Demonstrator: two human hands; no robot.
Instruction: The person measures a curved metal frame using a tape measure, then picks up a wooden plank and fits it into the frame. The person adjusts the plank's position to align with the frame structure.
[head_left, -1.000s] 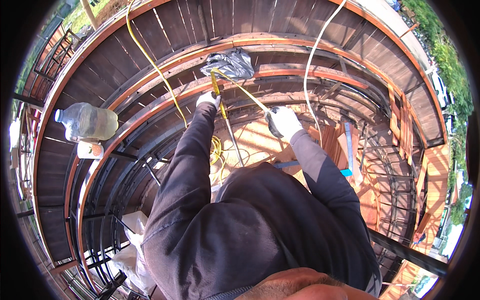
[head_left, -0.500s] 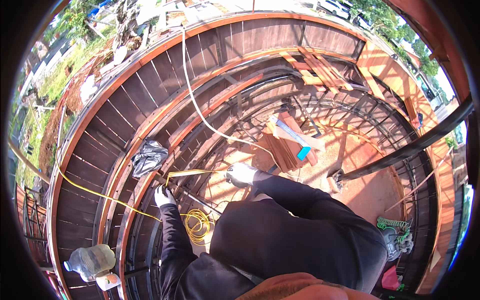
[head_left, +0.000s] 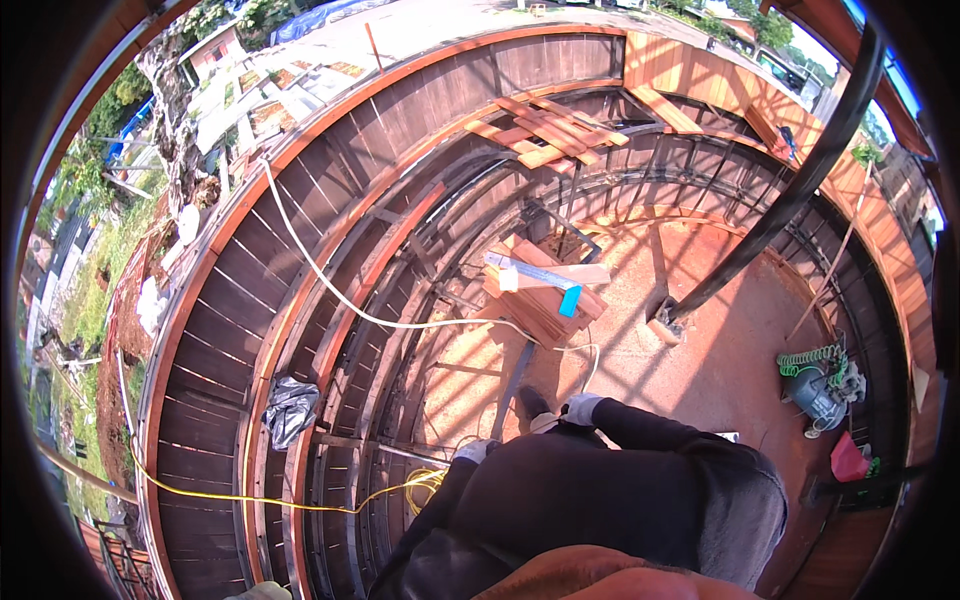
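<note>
Both my hands wear pale gloves and sit close in front of my body. My left hand (head_left: 475, 450) is low beside the curved bench frame, near the coil of yellow cord (head_left: 428, 484); its fingers are too small and hidden to read. My right hand (head_left: 582, 408) is curled at my waist around something dark, mostly hidden by my sleeve and body. Ahead of it lies a stack of reddish boards (head_left: 540, 310) on the floor, with a metal square with a blue handle (head_left: 571, 300) on top. No tape strip shows between my hands.
Curved wooden slat walls and bench frames (head_left: 330, 350) surround me. A white hose (head_left: 390, 322) and yellow cord cross them at left, near a black plastic bag (head_left: 291, 411). A dark pole (head_left: 770, 210) rises at right. An air compressor (head_left: 815, 398) with green coiled hose stands near the right wall.
The yellow measuring tape stretched between my hands is out of sight. Both hands have come in nearer my body, the left leaving the bench frame. My view has turned.
</note>
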